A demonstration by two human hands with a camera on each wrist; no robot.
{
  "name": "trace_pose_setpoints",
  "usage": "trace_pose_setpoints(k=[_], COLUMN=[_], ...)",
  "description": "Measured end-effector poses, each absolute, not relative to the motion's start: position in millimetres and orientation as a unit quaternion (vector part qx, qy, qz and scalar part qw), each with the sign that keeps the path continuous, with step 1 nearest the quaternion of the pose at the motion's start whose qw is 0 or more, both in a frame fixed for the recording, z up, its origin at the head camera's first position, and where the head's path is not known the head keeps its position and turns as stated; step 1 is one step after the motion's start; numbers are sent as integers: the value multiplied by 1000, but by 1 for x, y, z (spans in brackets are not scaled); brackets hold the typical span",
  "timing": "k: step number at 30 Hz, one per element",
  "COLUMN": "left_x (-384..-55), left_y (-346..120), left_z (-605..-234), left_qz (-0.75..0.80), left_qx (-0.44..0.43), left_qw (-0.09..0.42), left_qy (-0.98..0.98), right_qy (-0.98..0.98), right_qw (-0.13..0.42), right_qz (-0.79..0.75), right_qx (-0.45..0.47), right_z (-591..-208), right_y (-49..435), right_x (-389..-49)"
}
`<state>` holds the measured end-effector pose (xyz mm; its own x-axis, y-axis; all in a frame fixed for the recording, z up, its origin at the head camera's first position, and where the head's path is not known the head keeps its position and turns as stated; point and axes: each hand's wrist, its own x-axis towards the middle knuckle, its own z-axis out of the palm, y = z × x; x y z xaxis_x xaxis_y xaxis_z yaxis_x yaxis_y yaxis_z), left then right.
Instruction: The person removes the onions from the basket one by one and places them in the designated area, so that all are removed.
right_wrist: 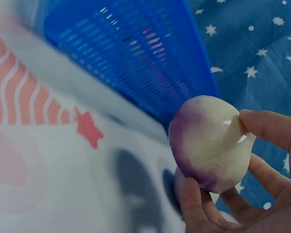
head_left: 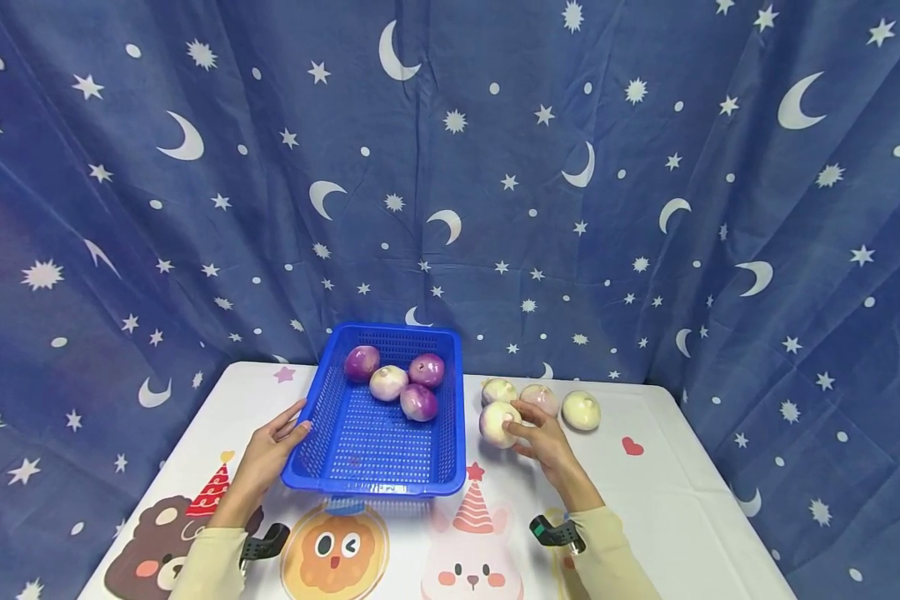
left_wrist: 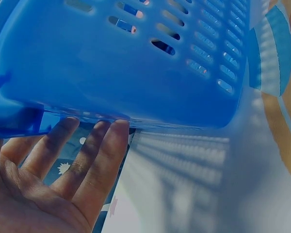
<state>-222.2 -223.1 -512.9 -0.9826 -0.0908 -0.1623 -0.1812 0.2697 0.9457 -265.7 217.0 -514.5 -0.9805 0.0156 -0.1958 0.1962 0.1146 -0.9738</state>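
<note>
My right hand (head_left: 546, 437) grips a pale onion with a purple blush (head_left: 499, 424), thumb on one side and fingers on the other. In the right wrist view this onion (right_wrist: 211, 143) is held in front of the basket's outer wall. My left hand (head_left: 264, 454) is at the left rim of a blue plastic basket (head_left: 375, 490). Its thumb lies at the rim, and its fingers (left_wrist: 94, 160) reach the outer wall below. Toward the back of the basket lie several onions, purple ones and a paler one (head_left: 388, 383).
Three more onions stand right of the basket near the table's back edge: one behind the held onion (head_left: 497, 390), a pinkish one (head_left: 540, 398) and a pale one (head_left: 581, 411). A cartoon-print cloth (head_left: 690, 517) covers the table. A starry blue curtain (head_left: 495, 250) hangs behind it.
</note>
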Motion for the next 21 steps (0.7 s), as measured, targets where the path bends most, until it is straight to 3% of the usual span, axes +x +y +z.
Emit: trace_pose_setpoints(k=[21], left_x=[-223], left_y=[-224], left_z=[-514], left_qz=[606], left_qx=[-82], left_qw=[38], left_qy=[790], right_qy=[756], right_qw=[55], right_qz=[-645], right_qx=[100], right_z=[-548], right_y=[216], right_x=[-280])
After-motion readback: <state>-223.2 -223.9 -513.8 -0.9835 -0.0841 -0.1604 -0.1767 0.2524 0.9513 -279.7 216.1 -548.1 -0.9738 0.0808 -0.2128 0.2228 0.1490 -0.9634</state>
